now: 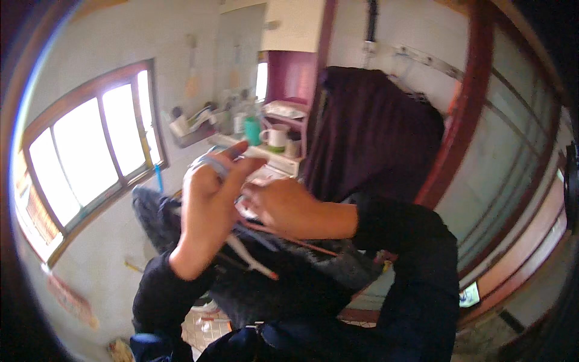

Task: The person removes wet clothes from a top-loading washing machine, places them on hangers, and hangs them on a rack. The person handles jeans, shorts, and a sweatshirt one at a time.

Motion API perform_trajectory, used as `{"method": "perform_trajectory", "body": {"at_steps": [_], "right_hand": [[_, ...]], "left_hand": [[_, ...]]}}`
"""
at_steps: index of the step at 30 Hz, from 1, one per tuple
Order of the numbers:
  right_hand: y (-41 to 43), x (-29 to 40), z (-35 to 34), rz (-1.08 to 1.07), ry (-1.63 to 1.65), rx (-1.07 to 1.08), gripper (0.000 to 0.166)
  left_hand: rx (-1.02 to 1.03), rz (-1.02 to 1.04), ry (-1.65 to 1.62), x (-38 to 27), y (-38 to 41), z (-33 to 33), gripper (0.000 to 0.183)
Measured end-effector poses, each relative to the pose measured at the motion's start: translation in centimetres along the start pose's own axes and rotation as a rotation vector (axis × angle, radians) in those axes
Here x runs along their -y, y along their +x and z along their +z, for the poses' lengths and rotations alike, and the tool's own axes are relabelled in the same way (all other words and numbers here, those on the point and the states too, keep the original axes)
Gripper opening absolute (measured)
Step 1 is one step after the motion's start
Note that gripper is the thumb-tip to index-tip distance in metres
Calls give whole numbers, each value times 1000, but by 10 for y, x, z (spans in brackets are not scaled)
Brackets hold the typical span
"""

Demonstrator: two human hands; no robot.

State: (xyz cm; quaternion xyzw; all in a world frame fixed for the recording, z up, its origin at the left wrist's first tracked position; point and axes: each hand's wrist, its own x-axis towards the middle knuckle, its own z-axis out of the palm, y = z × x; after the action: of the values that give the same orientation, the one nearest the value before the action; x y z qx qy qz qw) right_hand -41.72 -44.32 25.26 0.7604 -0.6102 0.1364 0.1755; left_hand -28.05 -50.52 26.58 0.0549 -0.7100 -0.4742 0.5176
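Note:
My left hand [208, 199] is raised at the middle left, its fingers curled round a blurred light-blue strip that looks like part of a clothes hanger. Close beside it, my right hand [285, 203] has bent fingers near the left fingertips; whether it grips anything is hidden. Below both hands spreads a dark grey and black garment [289, 280]. Thin clothes hangers [253, 262], one white with a red tip and one pinkish, lie across the garment under my hands. A dark purple cloth [371, 135] hangs behind my right hand.
A shelf [289, 166] ahead holds a green cup [252, 130], a white mug [275, 135] and bottles. A barred window [90, 154] is in the left wall. To the right stands a sliding door [484, 181] with a red frame. A hook rail [425, 59] is mounted on the wall behind the cloth.

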Motion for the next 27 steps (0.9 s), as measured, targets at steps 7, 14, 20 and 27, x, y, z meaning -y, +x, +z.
{"method": "perform_trajectory", "body": {"at_steps": [7, 14, 20, 27], "right_hand": [[13, -177, -78, 145, -121, -756, 17], [-86, -360, -151, 873, -781, -790, 12], [-88, -367, -149, 890, -975, -651, 13], [-80, -375, -181, 890, -989, -686, 19]], "left_hand": [[-48, -136, 89, -16, -7, 6, 33], [-85, -171, 105, -6, 1, 15, 30], [-55, -144, 165, 5, -1, 19, 34], [-51, -148, 46, -1, -1, 19, 29]]}}
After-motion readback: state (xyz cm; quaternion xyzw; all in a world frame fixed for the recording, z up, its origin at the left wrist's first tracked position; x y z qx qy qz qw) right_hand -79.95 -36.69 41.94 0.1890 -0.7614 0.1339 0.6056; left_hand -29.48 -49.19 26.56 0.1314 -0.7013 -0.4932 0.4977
